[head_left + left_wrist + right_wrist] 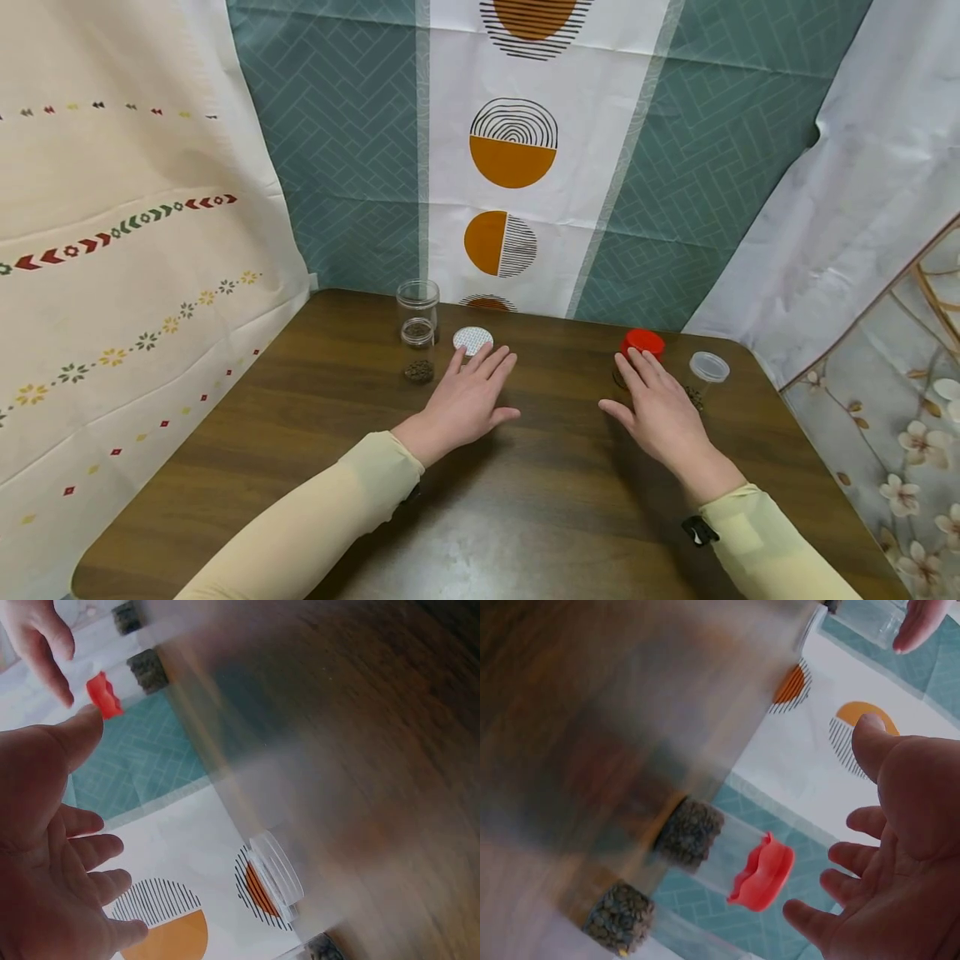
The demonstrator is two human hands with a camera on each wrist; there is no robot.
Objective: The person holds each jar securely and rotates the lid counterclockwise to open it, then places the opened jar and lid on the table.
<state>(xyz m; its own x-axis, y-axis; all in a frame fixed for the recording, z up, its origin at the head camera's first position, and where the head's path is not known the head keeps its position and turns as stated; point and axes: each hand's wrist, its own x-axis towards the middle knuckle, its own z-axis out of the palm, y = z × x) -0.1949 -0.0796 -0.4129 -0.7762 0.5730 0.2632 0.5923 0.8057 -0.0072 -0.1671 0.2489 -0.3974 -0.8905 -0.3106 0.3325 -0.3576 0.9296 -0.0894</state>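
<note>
My left hand point(467, 402) hovers over the middle of the table, fingers spread and holding nothing. Just beyond its fingertips lies a round lid with a white patterned top point(473, 338). Left of that lid, an open clear jar point(418, 354) has dark seed-like bits at its bottom. My right hand point(662, 410) is also spread and holds nothing, hiding much of a clear jar with a red lid point(643, 340). Dark pellets point(693, 833) fill the lower part of that jar in the right wrist view. A jar with a translucent lid point(708, 367) stands to its right, with similar pellets point(619, 918).
A larger clear jar point(417, 293) stands behind the small open one, near the back edge. The brown wooden table point(300, 467) meets patterned cloth hangings point(345, 150) at the back and sides. A black band point(700, 530) sits at the right sleeve's cuff.
</note>
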